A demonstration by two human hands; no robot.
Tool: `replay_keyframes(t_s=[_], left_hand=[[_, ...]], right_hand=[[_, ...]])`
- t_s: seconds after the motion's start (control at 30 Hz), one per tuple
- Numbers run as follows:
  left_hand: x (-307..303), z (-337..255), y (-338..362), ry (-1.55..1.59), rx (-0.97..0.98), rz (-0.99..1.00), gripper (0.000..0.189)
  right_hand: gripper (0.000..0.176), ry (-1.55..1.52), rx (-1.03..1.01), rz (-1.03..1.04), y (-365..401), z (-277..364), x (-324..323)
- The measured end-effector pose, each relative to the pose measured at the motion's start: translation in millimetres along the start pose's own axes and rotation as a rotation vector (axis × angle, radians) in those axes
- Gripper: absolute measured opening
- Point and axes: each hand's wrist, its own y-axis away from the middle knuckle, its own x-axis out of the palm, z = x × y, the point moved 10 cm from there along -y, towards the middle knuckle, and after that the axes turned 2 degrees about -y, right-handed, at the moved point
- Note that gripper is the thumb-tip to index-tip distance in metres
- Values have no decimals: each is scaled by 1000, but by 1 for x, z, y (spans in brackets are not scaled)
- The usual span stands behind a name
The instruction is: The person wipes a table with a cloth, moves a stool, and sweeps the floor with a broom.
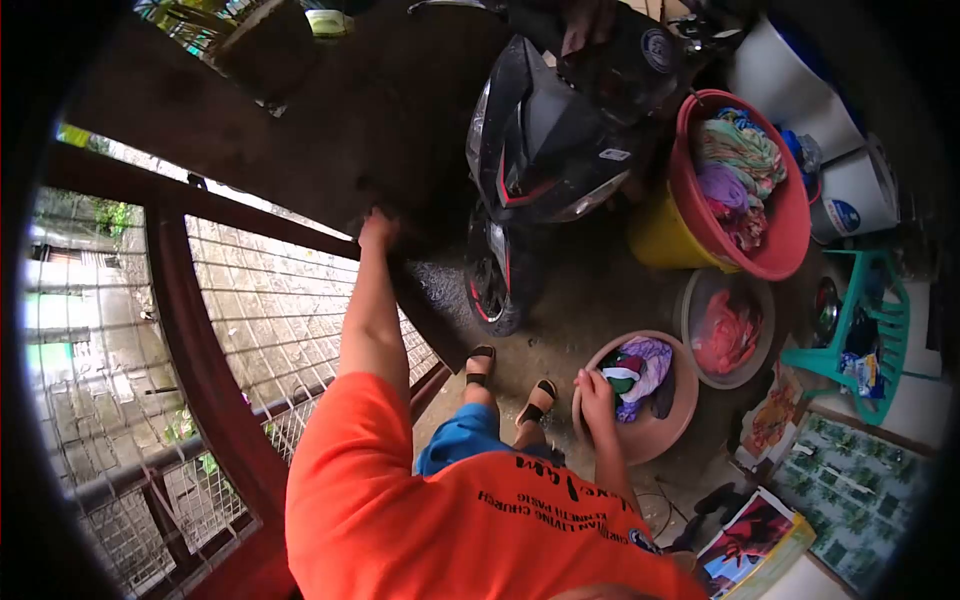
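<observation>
My left hand (378, 232) reaches out to the edge of the dark panel beside the red-brown metal gate frame (185, 290). Shadow hides its fingers, so their grip does not show. In front of my body, my right hand (597, 392) is closed, fingers curled, over the left side of a pink basin (685, 410). Whether it touches the rim or holds something small cannot be made out. Inside that basin lie purple-and-white cloth (650, 365) and some dark and green pieces.
A black motorcycle (560, 150) stands ahead. To the right are a larger pink tub (800, 230) of laundry over a yellow container (665, 235), a basin with red cloth (725, 335), a green plastic chair (885, 345) and white buckets (850, 210). Wire mesh (270, 290) lies left.
</observation>
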Motion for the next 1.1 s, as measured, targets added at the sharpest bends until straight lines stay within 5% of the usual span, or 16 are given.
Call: replay_keyframes(t_s=[0.17, 0.27, 0.47, 0.67, 0.83, 0.9, 1.0, 1.1], left_hand=[[36, 15, -100, -86, -30, -26, 81], [113, 63, -221, -137, 9, 199, 90], [139, 56, -273, -232, 404, 35, 80], [113, 59, -217, -382, 368, -479, 50], [39, -4, -75, -336, 76, -250, 41], [57, 9, -74, -312, 92, -442, 38], [77, -8, -45, -755, 250, -595, 38], [71, 7, -30, -224, 68, -355, 36]], right_hand=[[32, 49, 161, 33, -3, -69, 23], [31, 107, 234, 44, -3, -90, 33], [29, 150, 199, 26, -4, -95, 50], [28, 172, 201, -9, -2, -96, 50], [29, 235, 248, -22, -2, -90, 36], [26, 224, 195, -78, 3, -88, 27], [30, 272, 221, -60, 13, -92, 18], [32, 260, 223, -76, 24, -101, 8]])
